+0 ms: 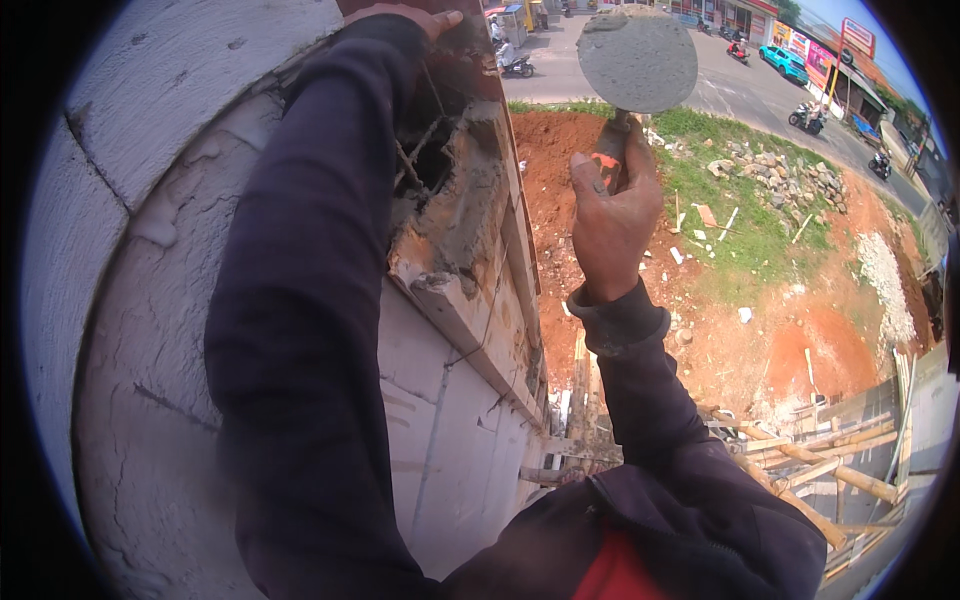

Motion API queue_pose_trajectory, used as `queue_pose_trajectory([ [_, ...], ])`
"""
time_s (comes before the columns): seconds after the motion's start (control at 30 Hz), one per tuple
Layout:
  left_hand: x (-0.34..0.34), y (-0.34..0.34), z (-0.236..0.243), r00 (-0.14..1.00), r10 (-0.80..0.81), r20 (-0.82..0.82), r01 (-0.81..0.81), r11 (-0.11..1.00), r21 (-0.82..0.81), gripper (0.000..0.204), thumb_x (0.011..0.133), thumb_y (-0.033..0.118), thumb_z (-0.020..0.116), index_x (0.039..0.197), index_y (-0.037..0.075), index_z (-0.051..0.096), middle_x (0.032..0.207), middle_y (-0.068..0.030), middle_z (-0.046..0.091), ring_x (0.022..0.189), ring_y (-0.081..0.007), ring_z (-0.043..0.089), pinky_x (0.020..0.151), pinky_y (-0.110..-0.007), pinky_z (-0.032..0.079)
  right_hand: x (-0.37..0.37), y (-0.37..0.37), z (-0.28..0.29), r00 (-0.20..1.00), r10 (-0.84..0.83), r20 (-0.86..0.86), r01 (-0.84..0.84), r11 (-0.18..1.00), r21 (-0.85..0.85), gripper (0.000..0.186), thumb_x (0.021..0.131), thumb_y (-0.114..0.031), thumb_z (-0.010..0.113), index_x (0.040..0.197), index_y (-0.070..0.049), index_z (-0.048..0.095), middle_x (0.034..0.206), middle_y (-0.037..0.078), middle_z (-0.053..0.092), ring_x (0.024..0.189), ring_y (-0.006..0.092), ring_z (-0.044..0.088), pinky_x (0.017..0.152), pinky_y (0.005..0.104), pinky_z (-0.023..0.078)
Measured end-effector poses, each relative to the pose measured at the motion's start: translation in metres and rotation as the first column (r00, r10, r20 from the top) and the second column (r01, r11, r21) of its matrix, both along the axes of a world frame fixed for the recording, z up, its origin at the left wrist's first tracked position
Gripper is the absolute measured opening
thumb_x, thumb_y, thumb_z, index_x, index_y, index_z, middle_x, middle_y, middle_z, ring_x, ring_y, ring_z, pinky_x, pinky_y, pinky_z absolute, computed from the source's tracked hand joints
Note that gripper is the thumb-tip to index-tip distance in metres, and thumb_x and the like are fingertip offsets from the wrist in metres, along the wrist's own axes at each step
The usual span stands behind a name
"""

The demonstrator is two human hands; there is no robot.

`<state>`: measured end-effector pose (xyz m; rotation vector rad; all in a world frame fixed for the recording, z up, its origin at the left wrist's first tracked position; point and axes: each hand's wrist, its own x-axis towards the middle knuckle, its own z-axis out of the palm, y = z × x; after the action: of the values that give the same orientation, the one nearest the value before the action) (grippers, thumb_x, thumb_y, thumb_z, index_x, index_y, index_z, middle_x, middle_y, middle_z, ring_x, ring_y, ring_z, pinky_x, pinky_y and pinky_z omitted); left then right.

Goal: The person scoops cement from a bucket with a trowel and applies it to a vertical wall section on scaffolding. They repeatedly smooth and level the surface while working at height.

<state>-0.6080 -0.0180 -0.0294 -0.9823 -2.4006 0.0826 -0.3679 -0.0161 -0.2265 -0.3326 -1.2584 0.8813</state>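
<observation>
My right hand (618, 215) is closed round the dark handle of a trowel (637, 62), raised out over the ground below. The trowel's blade is broad and rounded, coated in grey mortar. My left hand (405, 14) lies at the top edge against a reddish-brown board (462, 50). One finger or thumb is stretched out, while the other fingers are partly cut off by the picture edge. Under my left forearm runs a wooden formwork (470, 325) along the wall top, with rough wet-looking mortar (462, 215) and wire around a dark gap.
A pale block wall (160, 330) rises on my left. Bamboo scaffolding (840, 470) stands at the lower right. Far below lie red soil (560, 170), grass, a rubble heap (785, 178) and a road (735, 95) with motorcycles and a turquoise car (784, 63).
</observation>
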Motion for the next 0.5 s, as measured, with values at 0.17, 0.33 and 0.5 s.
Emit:
queue_pose_trajectory([
  [0.17, 0.004, 0.001, -0.001, 0.999, 0.018, 0.040, -0.017, 0.999, -0.032, 0.077, 0.092, 0.077, 0.034, 0.126, 0.018, 0.068, 0.137, -0.0163, 0.059, 0.131, -0.0334, 0.053, 0.110, -0.050, 0.036, -0.034, 0.002, -0.025, 0.857, 0.038, 0.513, -0.164, 0.965, 0.203, 0.050, 0.085, -0.006, 0.065, 0.131, 0.010, 0.054, 0.107, 0.016, 0.062, 0.093, 0.0197, 0.061, 0.083, 0.0314, 0.050],
  [0.33, 0.012, -0.005, -0.002, 0.999, 0.002, -0.040, -0.001, 1.000, 0.023, 0.078, 0.092, 0.076, 0.036, 0.127, 0.014, 0.068, 0.136, -0.0170, 0.060, 0.128, -0.0339, 0.055, 0.107, -0.051, 0.040, -0.007, 0.008, -0.062, 0.815, 0.373, 0.443, -0.326, 0.928, -0.181, 0.050, 0.085, -0.006, 0.066, 0.130, 0.010, 0.055, 0.105, 0.010, 0.066, 0.073, 0.0125, 0.061, 0.064, 0.0279, 0.052],
  [0.5, 0.041, -0.017, 0.005, 0.999, 0.049, 0.019, -0.048, 0.997, -0.065, 0.074, 0.096, 0.067, 0.038, 0.129, 0.006, 0.065, 0.134, -0.0158, 0.062, 0.127, -0.0297, 0.057, 0.105, -0.043, 0.044, 0.034, 0.003, -0.079, 0.716, 0.465, 0.520, -0.357, 0.885, -0.299, 0.042, 0.082, -0.006, 0.068, 0.122, 0.007, 0.061, 0.097, 0.013, 0.069, 0.077, 0.0160, 0.063, 0.067, 0.0299, 0.051],
])
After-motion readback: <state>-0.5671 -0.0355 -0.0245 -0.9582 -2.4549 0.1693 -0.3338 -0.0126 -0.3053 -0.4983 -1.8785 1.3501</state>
